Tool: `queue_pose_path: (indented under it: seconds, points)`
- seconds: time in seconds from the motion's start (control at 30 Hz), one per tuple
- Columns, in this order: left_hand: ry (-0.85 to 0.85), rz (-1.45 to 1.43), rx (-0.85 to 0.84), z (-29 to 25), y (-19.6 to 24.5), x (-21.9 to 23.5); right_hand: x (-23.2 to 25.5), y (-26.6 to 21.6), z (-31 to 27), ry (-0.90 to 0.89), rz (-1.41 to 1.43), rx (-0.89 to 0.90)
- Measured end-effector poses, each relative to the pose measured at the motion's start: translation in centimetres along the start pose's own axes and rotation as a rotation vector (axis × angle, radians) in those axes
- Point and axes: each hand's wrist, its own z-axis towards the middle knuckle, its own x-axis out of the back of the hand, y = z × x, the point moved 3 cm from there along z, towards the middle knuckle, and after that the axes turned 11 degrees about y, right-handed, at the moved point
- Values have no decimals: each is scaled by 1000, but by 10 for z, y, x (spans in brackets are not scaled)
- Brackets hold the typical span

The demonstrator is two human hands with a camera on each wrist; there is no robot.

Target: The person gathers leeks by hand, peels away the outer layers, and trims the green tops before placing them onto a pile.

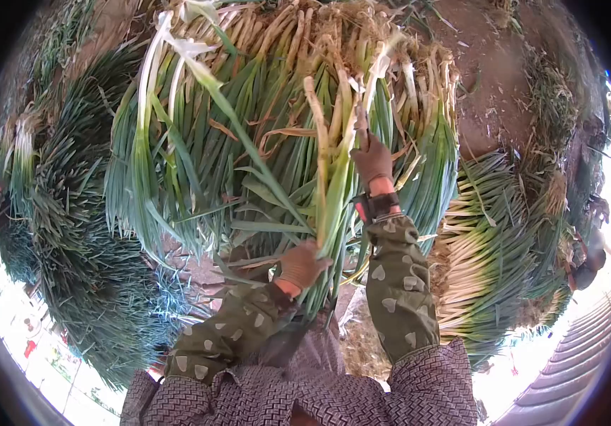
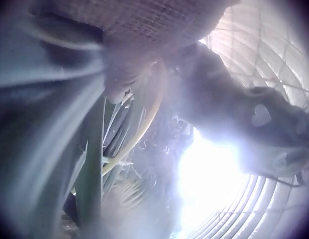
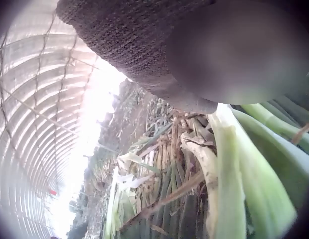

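Observation:
Gloved and low in the head view, my left hand (image 1: 302, 266) grips the leaves of a few green onions (image 1: 330, 227), whose stalks point away from me. My right hand (image 1: 373, 160), also gloved, is farther up and closed at the pale upper part of these onions. A narrow brownish piece (image 1: 360, 117) juts up from its fingers; I cannot tell whether it is a blade or a dry leaf. In the right wrist view, the white-green stalks (image 3: 229, 149) come out right below the glove (image 3: 139, 50). The left wrist view shows broad leaves (image 2: 90, 164) beneath the knitted glove (image 2: 159, 30).
A wide heap of green onions (image 1: 249, 106) lies ahead, roots away from me. Another large pile (image 1: 85, 213) is at the left, and a row with white stalks (image 1: 461, 263) at the right. Bare soil (image 1: 490, 92) shows at the far right. Ribbed greenhouse sheeting (image 3: 35, 124) curves around.

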Motion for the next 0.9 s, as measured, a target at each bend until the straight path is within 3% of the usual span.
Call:
queue_pose_path:
  seconds: [0.03,0.13,0.17,0.23,0.27,0.37,0.5,0.53,0.57,0.67,0.8,0.9]
  points:
    - [-110,76,-6,-2,3,-2,7,-1,-1,9,34,-17]
    - [-89,-76,-87,13,2,24,27,-7,-30,-57,-19,9]
    - [138,-79,-8,16,8,39,37,-19,-52,-104,32,0]
    - [179,-364,48,45,-3,31,34,-15,-95,-73,65,90]
    - [201,-506,74,61,-12,25,32,-9,-117,-149,24,51]
    - [87,-736,300,91,-47,-3,41,-11,-172,-258,1,22]
    - [117,-469,81,89,-15,17,61,-3,-212,-320,-51,-92]
    - [152,-357,45,91,-14,18,66,-6,-219,-308,-53,23]
    - [191,-237,13,95,-14,22,69,-6,-224,-336,-34,-50]
    - [455,-293,-7,107,-32,-1,78,-10,-230,-418,-19,-120]
    - [341,-280,109,126,-43,12,72,0,-223,-351,-13,-112]
    - [379,-442,31,130,-56,14,66,-12,-212,-389,-29,-53]
